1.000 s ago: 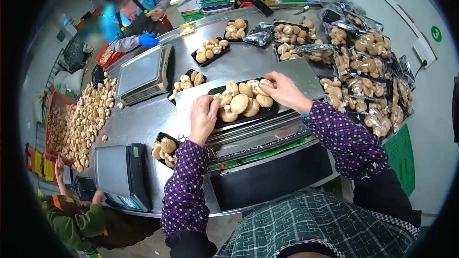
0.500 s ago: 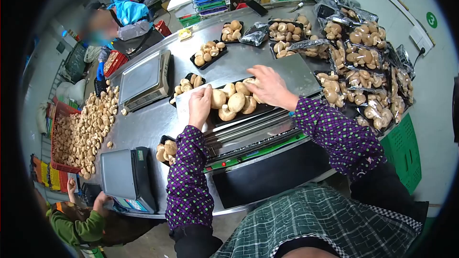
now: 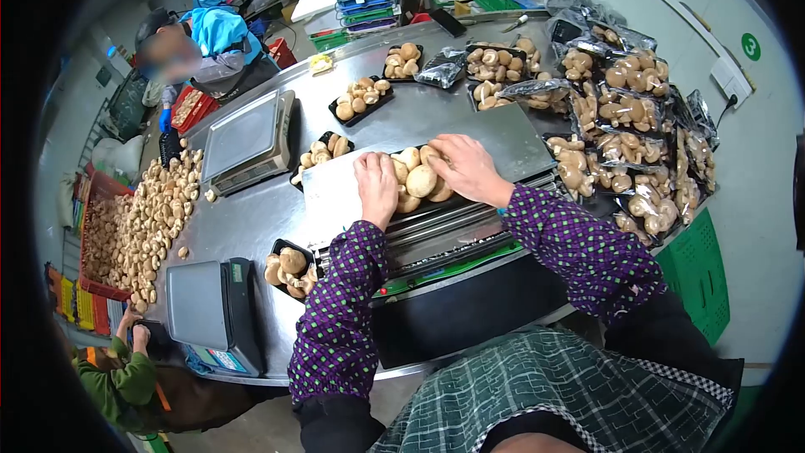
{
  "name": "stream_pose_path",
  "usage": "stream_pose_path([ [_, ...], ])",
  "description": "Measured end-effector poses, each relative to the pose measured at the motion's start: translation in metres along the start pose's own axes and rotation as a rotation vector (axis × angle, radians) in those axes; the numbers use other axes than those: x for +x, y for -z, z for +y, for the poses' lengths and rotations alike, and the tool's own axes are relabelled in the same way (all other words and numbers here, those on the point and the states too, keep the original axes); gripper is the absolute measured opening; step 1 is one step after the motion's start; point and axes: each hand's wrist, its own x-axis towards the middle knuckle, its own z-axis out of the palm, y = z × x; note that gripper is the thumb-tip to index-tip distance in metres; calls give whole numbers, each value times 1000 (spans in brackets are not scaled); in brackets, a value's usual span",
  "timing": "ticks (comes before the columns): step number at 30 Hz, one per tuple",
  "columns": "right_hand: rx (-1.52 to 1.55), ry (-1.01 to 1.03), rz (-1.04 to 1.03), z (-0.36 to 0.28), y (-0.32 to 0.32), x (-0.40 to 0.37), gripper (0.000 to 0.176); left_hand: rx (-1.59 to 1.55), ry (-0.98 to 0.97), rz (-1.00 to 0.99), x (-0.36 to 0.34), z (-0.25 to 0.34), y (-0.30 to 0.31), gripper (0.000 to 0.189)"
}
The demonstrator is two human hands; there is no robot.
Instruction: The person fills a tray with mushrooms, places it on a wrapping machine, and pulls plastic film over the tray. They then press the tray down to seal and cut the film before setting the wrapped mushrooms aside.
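A black tray of mushrooms (image 3: 421, 180) lies on the metal plate (image 3: 335, 193) of the wrapping machine in front of me. My left hand (image 3: 376, 187) lies flat over the tray's left end, fingers on the mushrooms. My right hand (image 3: 466, 168) covers the tray's right end, palm down on the mushrooms. Both hands press on the tray from either side; much of the tray is hidden beneath them.
Another filled tray (image 3: 288, 268) sits at the lower left beside a scale (image 3: 210, 312). A second scale (image 3: 246, 139), several filled trays (image 3: 362, 99) and a loose mushroom heap (image 3: 151, 214) lie beyond. Wrapped packs (image 3: 637, 117) pile up at right. Other people work at far left.
Both hands have closed in over the mushroom tray; the left slid right onto the mushrooms, the right came down lower. The far person turned away.
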Motion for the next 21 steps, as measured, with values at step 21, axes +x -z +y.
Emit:
stream_pose_path([
  [21, -111, -400, -320, 30, 133, -54, 39, 632, -74, -268, -76, 30, 137, 28],
])
